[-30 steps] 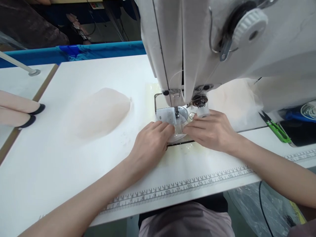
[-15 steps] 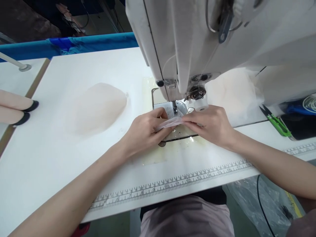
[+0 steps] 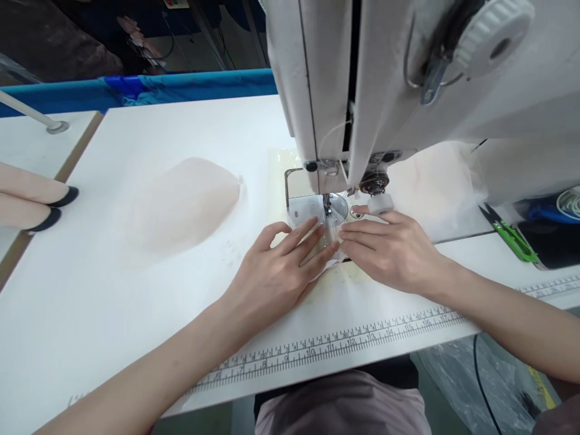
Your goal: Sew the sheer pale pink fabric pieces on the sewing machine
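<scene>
My left hand point(image 3: 277, 272) lies flat with fingers stretched out, pressing a small sheer pale fabric piece point(image 3: 330, 257) onto the bed just in front of the needle point(image 3: 325, 208). My right hand point(image 3: 393, 251) rests beside it, fingers extended, holding the same piece down from the right. The white sewing machine point(image 3: 389, 78) towers over both hands. Most of the fabric piece is hidden under my fingers.
A pile of sheer peach fabric point(image 3: 181, 202) lies on the white table point(image 3: 113, 314) to the left, more behind the machine point(image 3: 430, 181). Green thread snips point(image 3: 510, 235) lie at the right. A printed ruler point(image 3: 353, 341) runs along the front edge. Black-tipped pale pieces point(image 3: 31, 202) lie far left.
My hands had lifted and pinched the sheer piece half a second ago; now both lie flat, pressing it down in front of the needle. The view tilted slightly.
</scene>
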A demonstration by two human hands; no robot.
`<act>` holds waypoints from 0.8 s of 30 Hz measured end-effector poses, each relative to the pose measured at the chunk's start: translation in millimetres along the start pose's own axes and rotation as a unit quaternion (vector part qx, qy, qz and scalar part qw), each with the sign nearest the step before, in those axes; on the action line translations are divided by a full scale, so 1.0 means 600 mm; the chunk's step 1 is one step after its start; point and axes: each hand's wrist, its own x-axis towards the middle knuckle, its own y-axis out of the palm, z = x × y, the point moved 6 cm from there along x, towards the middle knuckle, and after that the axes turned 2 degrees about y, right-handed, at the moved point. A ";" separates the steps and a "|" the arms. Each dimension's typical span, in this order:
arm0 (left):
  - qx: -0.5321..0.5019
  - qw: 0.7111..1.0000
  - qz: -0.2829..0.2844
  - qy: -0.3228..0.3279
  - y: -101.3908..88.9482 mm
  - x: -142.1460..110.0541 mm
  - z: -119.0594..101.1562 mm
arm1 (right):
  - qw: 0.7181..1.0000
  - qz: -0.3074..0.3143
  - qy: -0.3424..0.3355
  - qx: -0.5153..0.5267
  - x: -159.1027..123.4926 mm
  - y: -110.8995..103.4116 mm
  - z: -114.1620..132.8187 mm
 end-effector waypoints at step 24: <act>-0.024 0.998 -0.049 -0.033 0.022 0.016 0.050 | 0.999 0.000 0.017 -0.035 0.005 0.032 -0.026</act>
